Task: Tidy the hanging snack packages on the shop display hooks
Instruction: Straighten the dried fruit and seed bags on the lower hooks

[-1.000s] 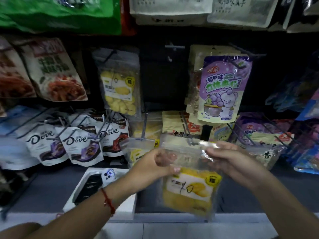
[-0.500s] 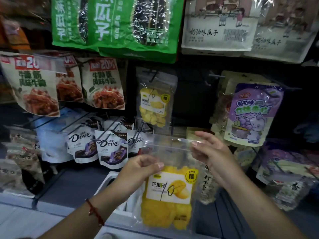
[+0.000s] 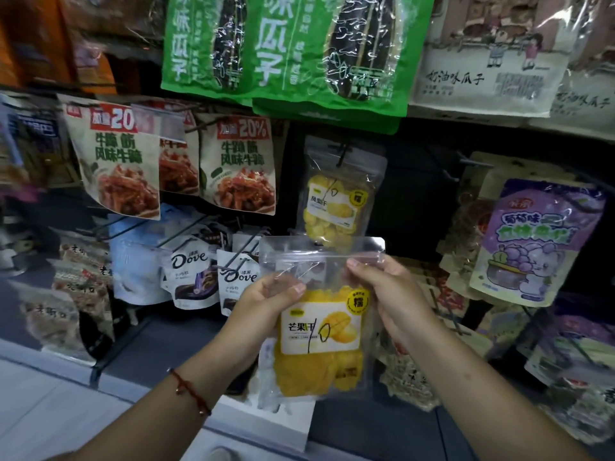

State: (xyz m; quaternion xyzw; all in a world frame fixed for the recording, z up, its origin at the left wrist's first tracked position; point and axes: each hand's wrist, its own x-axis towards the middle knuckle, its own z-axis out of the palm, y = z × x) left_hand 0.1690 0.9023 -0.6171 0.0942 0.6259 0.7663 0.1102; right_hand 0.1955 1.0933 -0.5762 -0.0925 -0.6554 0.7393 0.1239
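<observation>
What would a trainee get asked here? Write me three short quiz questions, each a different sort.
1. True or false: the dried mango bag hangs on a hook.
2. Which hands grip it? A) left hand only B) right hand only C) both
3. Fill in: straight above it hangs a clear bag of ___ fruit pieces.

Key: 1 false; 2 C; 3 yellow

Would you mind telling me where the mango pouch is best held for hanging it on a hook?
Probably by the clear top band of the mango pouch, one pinch at each side, coming in from the left and right edges. That band is flat and empty, while the fruit fills the lower half. The left hand and right hand already grip there, leaving the top middle free for a hook.
</observation>
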